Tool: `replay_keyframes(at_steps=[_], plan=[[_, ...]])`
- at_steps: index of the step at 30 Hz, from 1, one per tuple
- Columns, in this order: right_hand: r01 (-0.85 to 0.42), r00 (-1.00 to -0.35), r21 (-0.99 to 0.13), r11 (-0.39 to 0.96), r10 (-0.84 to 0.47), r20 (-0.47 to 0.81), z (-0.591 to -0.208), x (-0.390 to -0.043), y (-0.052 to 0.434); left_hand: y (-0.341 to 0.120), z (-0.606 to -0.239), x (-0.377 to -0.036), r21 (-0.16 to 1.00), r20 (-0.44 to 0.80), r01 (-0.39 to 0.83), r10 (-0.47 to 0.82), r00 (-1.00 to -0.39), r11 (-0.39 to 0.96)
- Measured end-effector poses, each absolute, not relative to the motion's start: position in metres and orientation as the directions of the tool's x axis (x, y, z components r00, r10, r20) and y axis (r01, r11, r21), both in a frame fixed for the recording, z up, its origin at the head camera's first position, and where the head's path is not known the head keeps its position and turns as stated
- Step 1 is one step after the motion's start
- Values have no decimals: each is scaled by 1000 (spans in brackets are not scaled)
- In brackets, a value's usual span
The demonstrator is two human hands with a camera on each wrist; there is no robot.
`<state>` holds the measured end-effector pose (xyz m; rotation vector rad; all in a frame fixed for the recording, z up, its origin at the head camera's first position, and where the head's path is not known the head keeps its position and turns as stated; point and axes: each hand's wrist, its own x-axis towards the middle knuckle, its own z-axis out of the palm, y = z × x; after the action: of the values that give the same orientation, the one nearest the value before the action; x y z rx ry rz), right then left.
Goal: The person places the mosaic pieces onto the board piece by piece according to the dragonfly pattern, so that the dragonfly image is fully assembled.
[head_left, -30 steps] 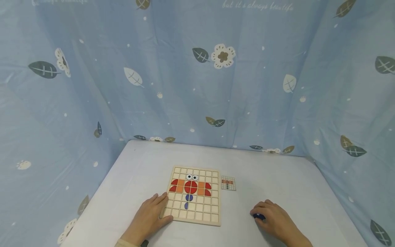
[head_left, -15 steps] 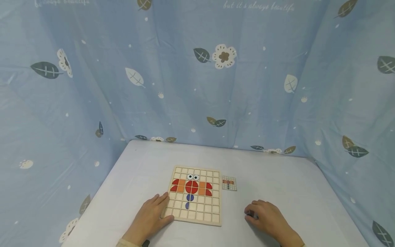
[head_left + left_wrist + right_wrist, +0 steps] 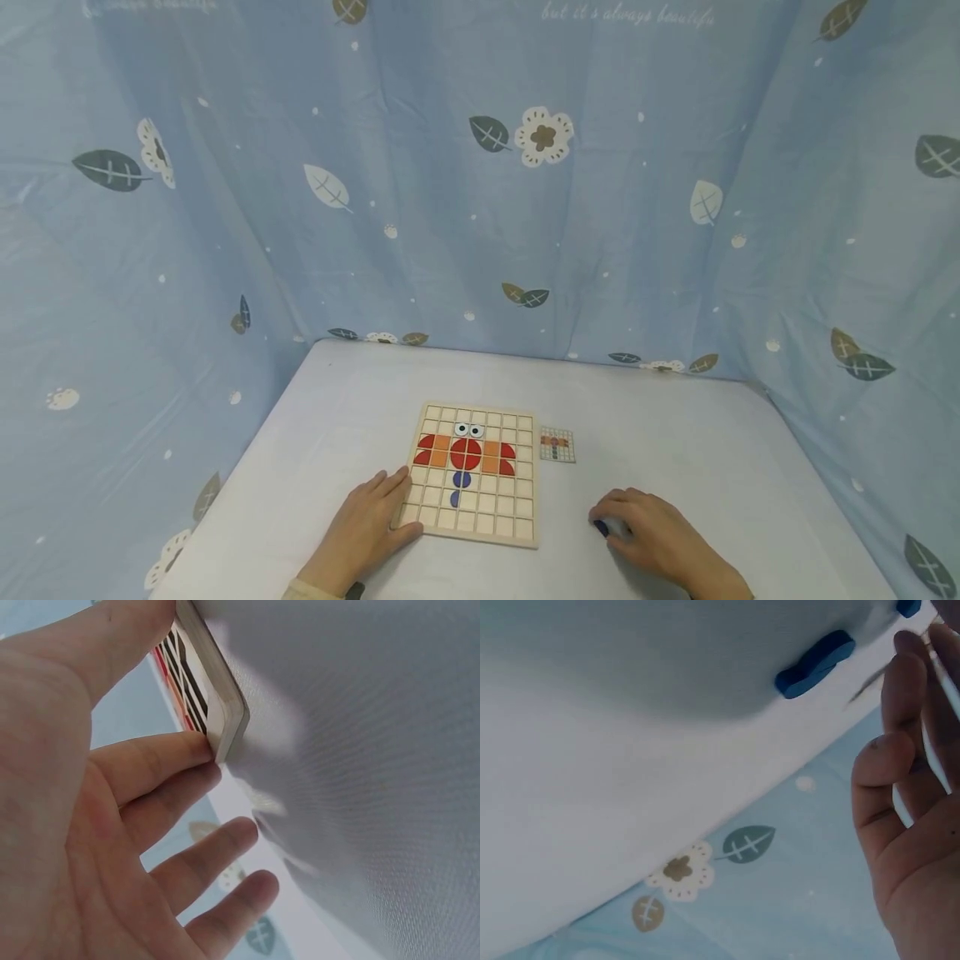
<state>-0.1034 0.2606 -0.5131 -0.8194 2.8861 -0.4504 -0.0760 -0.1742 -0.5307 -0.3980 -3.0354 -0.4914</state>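
right hand has slid left, fingers curled over a blue piece; left hand stays flat against the board.

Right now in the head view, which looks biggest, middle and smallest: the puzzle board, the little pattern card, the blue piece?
1. Puzzle board, clearly largest.
2. Pattern card.
3. Blue piece, though the right hand partly covers it.

Puzzle board mid-table, small card just right of it, loose piece seemingly further right
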Motion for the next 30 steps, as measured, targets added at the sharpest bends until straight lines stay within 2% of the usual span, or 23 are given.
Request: replay_keyframes(at_steps=[9, 22, 30], plan=[[-564, -809, -307, 767, -587, 21, -515, -105, 263, -174, -532, -76, 306, 78, 250, 238, -968, 919], [-555, -819, -263, 789, -574, 7, -515, -102, 256, -174, -531, -75, 304, 71, 246, 235, -969, 920], [-566, -816, -260, 782, -577, 42, -516, -101, 256, -173, -531, -75, 307, 92, 252, 235, -968, 918]])
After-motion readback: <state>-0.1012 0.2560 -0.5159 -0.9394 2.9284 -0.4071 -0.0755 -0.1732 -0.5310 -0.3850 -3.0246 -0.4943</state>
